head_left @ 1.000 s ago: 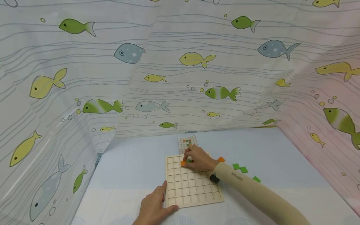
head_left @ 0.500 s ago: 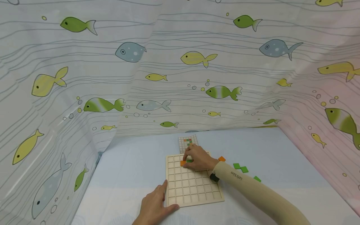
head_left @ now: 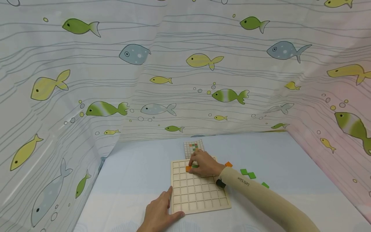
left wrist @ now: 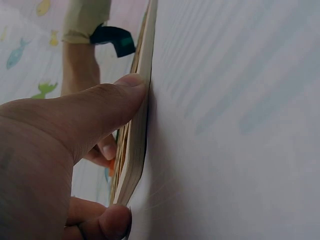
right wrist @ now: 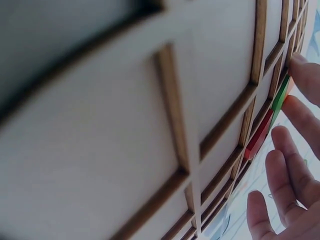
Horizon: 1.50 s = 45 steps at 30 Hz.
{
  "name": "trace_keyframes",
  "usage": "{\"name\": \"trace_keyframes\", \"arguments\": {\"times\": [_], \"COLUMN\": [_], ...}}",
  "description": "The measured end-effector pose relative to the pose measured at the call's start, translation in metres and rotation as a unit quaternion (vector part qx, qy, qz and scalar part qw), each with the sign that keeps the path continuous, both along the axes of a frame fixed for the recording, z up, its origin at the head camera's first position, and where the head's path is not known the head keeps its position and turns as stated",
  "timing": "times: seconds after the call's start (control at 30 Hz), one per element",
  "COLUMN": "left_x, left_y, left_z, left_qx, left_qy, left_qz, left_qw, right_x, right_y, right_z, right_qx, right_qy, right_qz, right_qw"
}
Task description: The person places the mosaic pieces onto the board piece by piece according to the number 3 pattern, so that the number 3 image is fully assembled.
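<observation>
My right hand (head_left: 204,163) reaches over the far side of a wooden grid board (head_left: 200,195). Its thumb and index finger pinch a green square tile (right wrist: 280,99) at the board's surface. Beside that tile a red tile (right wrist: 260,134) sits in the grid, hidden by the hand in the head view. An orange tile (head_left: 188,169) lies to the left of the green one. At the board's near left corner my left hand (head_left: 158,209) holds the frame, thumb (left wrist: 131,82) against the near edge and fingers along the left side.
Behind the board lies a printed card (head_left: 187,149) with a coloured grid pattern, partly covered by the right hand. To the right are a loose orange tile (head_left: 228,164) and several green tiles (head_left: 252,175). A fish-patterned curtain (head_left: 162,93) surrounds the table.
Both hands stay nearly where they were, and the board has not moved. The head view shifts very slightly.
</observation>
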<state>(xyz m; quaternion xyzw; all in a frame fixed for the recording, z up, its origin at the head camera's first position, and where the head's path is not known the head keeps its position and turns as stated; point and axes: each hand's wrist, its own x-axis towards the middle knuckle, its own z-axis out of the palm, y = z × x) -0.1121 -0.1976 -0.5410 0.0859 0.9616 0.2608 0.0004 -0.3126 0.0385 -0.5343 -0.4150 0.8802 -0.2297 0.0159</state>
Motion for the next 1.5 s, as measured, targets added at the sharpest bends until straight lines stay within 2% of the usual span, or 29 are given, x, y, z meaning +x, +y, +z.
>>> {"name": "trace_keyframes", "arguments": {"times": [0.4,0.77,1.33,1.5], "left_x": [-0.0006,-0.0031,-0.0068,-0.0074], "left_y": [0.0000,-0.0030,-0.0052,-0.0057], "left_z": [-0.0022,-0.0022,-0.0002,-0.0002], "left_qx": [0.005,0.001,0.001,0.001], "left_qy": [-0.011,-0.003,0.002,-0.001], "left_qz": [-0.002,-0.004,-0.004,-0.007], "left_qw": [0.9999,1.0000,1.0000,1.0000], "right_x": [0.0028,-0.0006,-0.0031,-0.0043], "right_y": [-0.0007,-0.0043,-0.0073,-0.0058], "right_z": [0.0058,0.0016,0.0055,0.0076], "right_qx": [0.009,0.015,0.030,0.024], "right_qy": [-0.002,-0.006,0.000,-0.004], "right_qz": [0.003,0.003,0.000,0.011], "right_qw": [1.0000,0.9999,0.9996,0.9996]}}
